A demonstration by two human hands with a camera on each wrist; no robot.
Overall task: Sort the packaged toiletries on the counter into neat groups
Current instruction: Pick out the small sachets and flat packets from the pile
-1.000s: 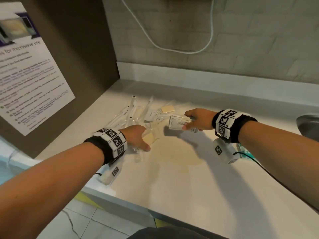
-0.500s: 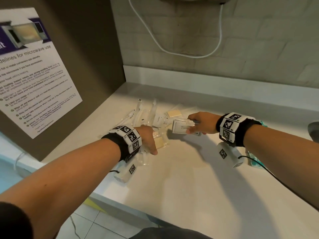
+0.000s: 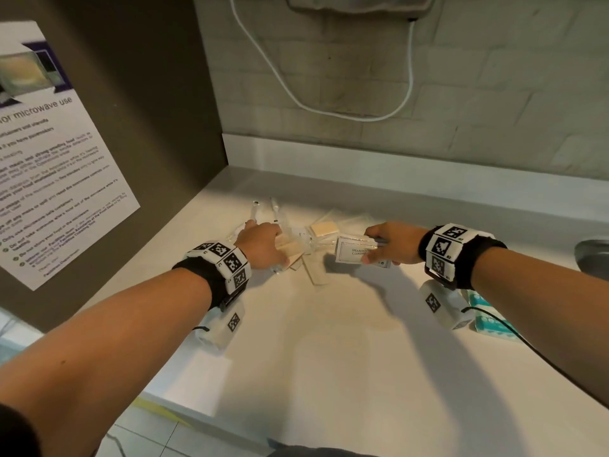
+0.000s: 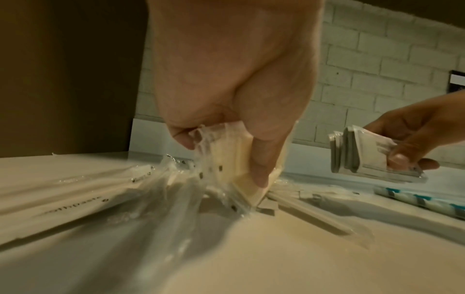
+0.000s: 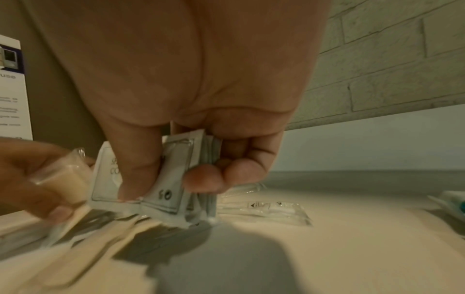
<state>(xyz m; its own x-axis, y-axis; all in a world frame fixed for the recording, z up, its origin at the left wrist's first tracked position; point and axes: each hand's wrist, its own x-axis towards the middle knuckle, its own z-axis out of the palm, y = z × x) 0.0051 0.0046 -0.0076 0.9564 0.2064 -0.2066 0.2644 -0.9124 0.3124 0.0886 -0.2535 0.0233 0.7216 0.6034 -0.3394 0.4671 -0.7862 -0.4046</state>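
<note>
Sachets (image 3: 357,253) in right hand (image 3: 392,245), soap (image 4: 241,159) in left hand (image 3: 260,244).

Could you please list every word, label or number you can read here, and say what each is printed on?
"or microwave use": poster on the left panel; its smaller lines are too blurred.
"SHAMPOO" over "COND…", cut off by the thumb: top sachet in the right hand.
"…thpaste": flat packet on the counter, start blurred.
Wristband markers: patterns, no words.
</note>
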